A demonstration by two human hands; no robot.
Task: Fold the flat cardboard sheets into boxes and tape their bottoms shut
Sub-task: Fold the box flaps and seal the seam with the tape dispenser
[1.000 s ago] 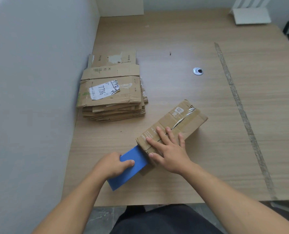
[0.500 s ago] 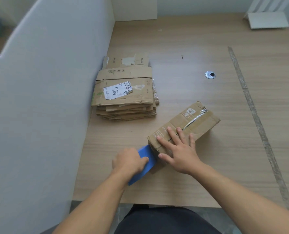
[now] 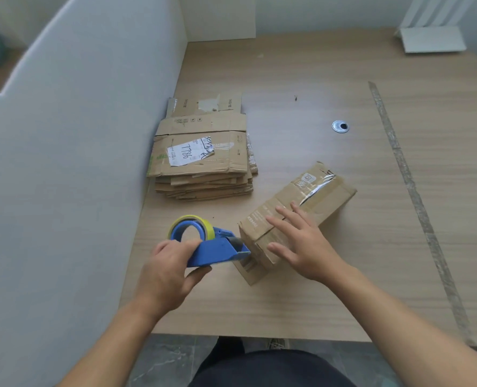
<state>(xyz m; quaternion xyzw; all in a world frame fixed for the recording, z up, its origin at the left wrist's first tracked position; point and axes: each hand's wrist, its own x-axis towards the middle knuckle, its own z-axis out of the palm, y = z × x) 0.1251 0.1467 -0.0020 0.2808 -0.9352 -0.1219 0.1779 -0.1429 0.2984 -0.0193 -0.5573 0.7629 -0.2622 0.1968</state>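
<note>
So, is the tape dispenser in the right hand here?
No, the left hand grips the tape dispenser; the right hand lies open over the box.

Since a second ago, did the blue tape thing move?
Yes. The tape dispenser in the left hand swung from the near side of the box round to its left, toward the stack. The box stayed put.

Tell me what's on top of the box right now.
The right hand is spread over the box, and a shiny tape strip runs along its seam. The seam under the hand is covered.
</note>
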